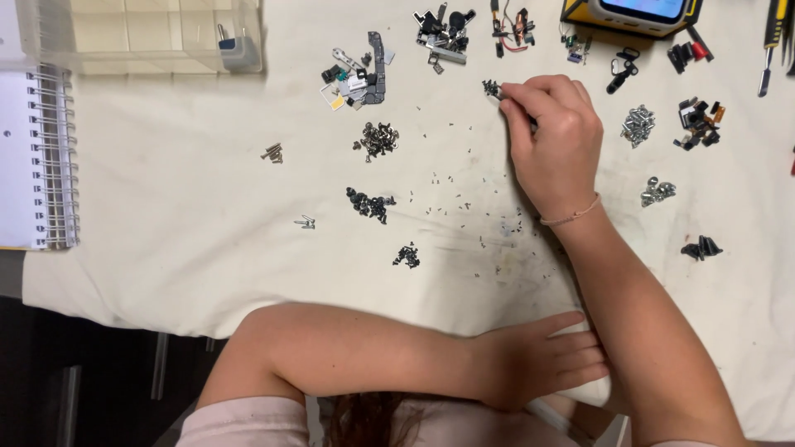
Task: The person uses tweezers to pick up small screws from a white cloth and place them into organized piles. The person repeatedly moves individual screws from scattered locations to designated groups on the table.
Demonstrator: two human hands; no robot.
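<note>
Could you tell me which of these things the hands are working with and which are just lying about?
In hand:
right hand
small dark part
left hand, flat on the cloth

Lying about:
notebook
clear organiser box
screw piles
yellow device

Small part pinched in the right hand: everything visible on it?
The small dark part is tiny, blackish and looks metallic, possibly with a lighter silver bit; detail is too small to tell. It sticks out left of the right hand, pinched at the fingertips, just over the stained white cloth, below the pile of dark components. Whether it touches the cloth is unclear.
</note>
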